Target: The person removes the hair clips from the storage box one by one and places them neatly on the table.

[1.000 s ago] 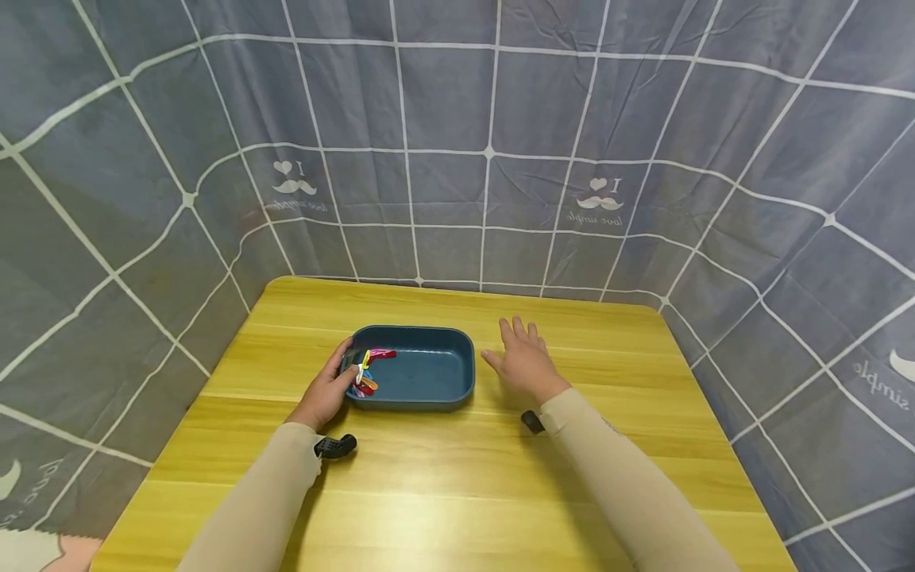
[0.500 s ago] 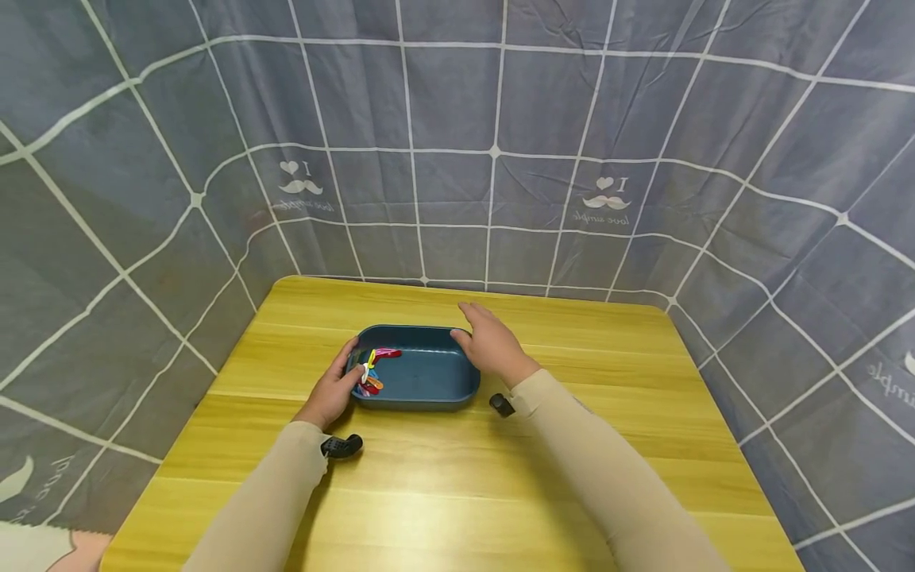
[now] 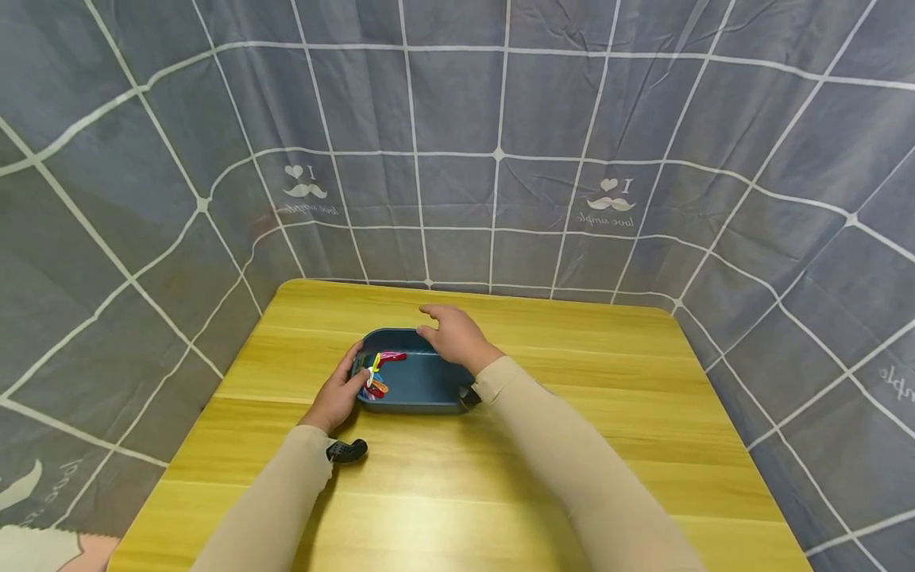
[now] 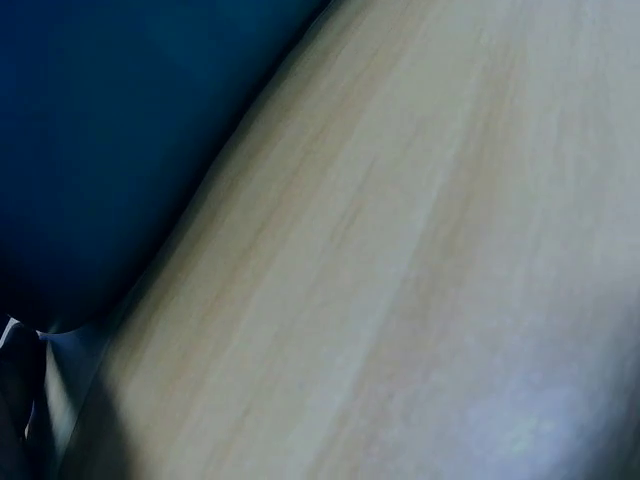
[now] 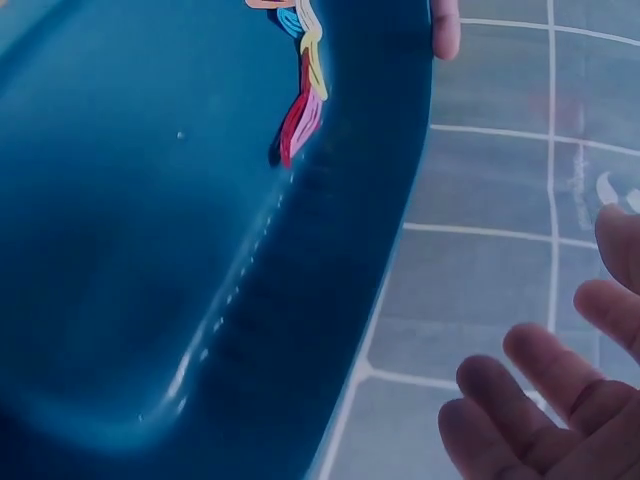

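Observation:
A dark blue-green plastic bin [image 3: 429, 383] stands on the table. My left hand [image 3: 334, 400] grips its left wall, the thumb over the rim beside the clips. Several colourful clips [image 3: 376, 383], shaped like snap hair clips, lie in the left end of the bin. Close up in the right wrist view, red, pink, yellow, white and blue clips [image 5: 305, 100] overlap one another. My right hand [image 3: 456, 338] overlaps the bin's far right rim in the head view, holding nothing, its fingers [image 5: 505, 405] spread loosely. The left wrist view has only the bin's outer wall [image 4: 120, 150] and tabletop.
A yellow wood-grain table [image 3: 443, 492] extends on all sides of the bin. Grey curtains [image 3: 457, 191] with white grid lines enclose the back and both sides. A black wrist camera [image 3: 347, 451] juts inward from the left sleeve.
My right hand has moved left, from beside the bin's right end to over its far right part. My left hand keeps its hold, and the clips lie as before.

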Demonstrator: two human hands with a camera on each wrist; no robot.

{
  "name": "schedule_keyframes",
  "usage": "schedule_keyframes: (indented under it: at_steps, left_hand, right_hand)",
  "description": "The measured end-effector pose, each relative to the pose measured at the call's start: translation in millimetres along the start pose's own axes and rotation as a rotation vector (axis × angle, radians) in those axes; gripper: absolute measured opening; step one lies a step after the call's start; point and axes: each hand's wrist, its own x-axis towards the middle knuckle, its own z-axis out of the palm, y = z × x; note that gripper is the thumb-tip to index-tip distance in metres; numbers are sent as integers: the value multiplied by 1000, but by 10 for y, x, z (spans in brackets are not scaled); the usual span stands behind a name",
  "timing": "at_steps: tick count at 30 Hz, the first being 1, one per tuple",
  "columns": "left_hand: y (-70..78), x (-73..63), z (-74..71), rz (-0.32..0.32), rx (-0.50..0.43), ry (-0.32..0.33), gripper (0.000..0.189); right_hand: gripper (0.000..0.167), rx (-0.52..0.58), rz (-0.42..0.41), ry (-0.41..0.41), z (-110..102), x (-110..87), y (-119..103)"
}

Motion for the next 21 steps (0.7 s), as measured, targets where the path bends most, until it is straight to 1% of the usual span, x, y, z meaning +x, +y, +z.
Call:
schedule_keyframes:
  at_steps: [3,8,11,18,21]
  left_hand:
    - [-12,-10,11,17,1,-1,64]
    - [-39,-16,11,3,8,0,64]
    - [-41,-13,7,-8,11,-3,64]
    - [-30,-6,3,-6,7,-6,65]
    - [-25,-7,5,-10,8,-6,64]
  right_hand:
    - [51,11,11,-31,67,57,-33]
    - [48,40,14,-97,173,142,-90]
    - [46,26,-3,-120,226,201,-125]
    - [45,1,-25,-202,347,339,-163]
    - [42,-31,-42,-212,408,389,-167]
